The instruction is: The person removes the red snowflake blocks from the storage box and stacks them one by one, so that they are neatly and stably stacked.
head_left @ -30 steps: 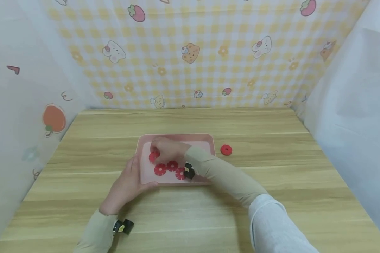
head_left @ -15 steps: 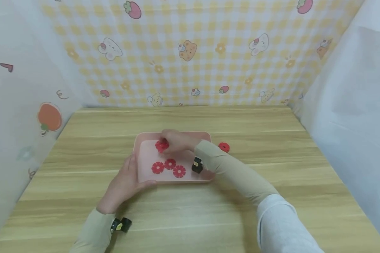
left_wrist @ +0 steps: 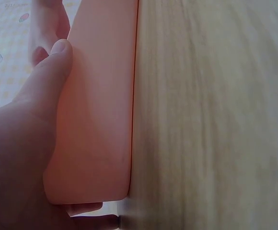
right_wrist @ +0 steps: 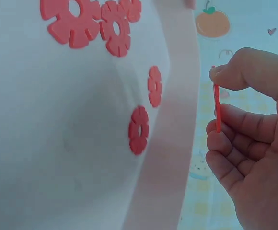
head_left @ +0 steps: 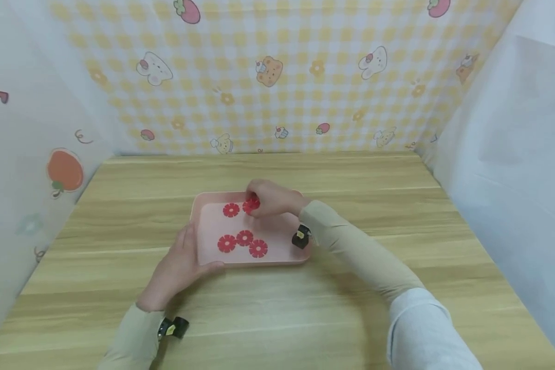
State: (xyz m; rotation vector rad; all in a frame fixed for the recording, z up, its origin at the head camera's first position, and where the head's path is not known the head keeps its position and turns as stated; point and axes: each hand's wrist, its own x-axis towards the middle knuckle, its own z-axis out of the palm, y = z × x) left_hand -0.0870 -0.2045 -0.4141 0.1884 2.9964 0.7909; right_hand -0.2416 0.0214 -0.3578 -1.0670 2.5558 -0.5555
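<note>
My right hand [head_left: 273, 198] pinches a red notched plastic disc [right_wrist: 217, 108] between thumb and fingertips, held edge-on above the pink tray [head_left: 277, 241]. Close under it, partly hidden in the head view, lies another red disc [right_wrist: 139, 130], and to its left one more disc [head_left: 230, 210]. Nearer the front of the tray, three red discs [head_left: 244, 238] form a loose cluster. My left hand [head_left: 178, 264] holds the tray's front left corner. Its thumb lies along the front wall and its fingers along the left side, as the left wrist view also shows.
The tray rests on a wood-grain table [head_left: 277, 313]. A yellow checked cloth [head_left: 300, 103] hangs behind it, with pale sheets at both sides. My right sleeve [head_left: 365, 257] crosses over the tray's right side and hides part of the table there.
My right hand has lifted from the tray's left part and moved right and back. A disc now lies at the back left, and the table disc is behind my sleeve. My left hand keeps its hold.
</note>
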